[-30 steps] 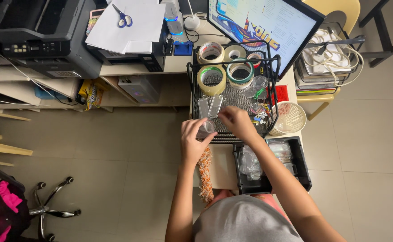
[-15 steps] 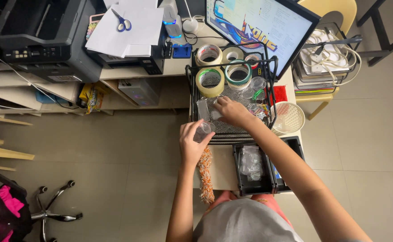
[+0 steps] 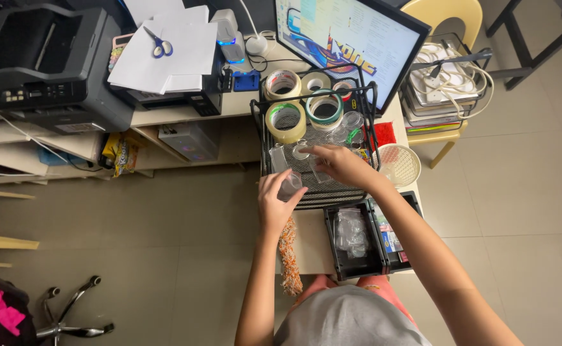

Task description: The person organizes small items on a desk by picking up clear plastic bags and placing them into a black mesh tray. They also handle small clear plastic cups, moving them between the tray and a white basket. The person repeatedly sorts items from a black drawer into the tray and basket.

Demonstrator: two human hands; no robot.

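So since half a second back the whole view has slid a bit left and down, and my right hand point(image 3: 342, 165) has pulled back off the rear of the black wire-mesh tray point(image 3: 265, 128) toward its front half. The left hand point(image 3: 274, 200) has barely budged.

Grip-wise: the left hand is curled around a small clear plastic container point(image 3: 289, 185), fingers wrapped about its side and thumb on the near face, so it's a proper hold, not just a touch. It sits right at the tray's front left corner. The right hand is pinched shut on another clear plastic piece point(image 3: 320, 173), fingertips closed round its top edge; it hangs just above the mesh. I can't tell whether that one is a lid or a second container, it's too see-through.

The held container's long axis runs tilted up and away from me, toward the tape rolls point(image 3: 285, 122). Which end is the open one I can't make out.

Materials: both pieces are glossy, transparent plastic. More clear boxes point(image 3: 280, 157) lie flat on the mesh beside them. The tape rolls are fat cardboard-cored rings. A black plastic bin point(image 3: 338, 259) holding crinkly clear bags sits just in front of the tray, and a fuzzy orange-and-white strip point(image 3: 288, 253) lies under my left wrist.
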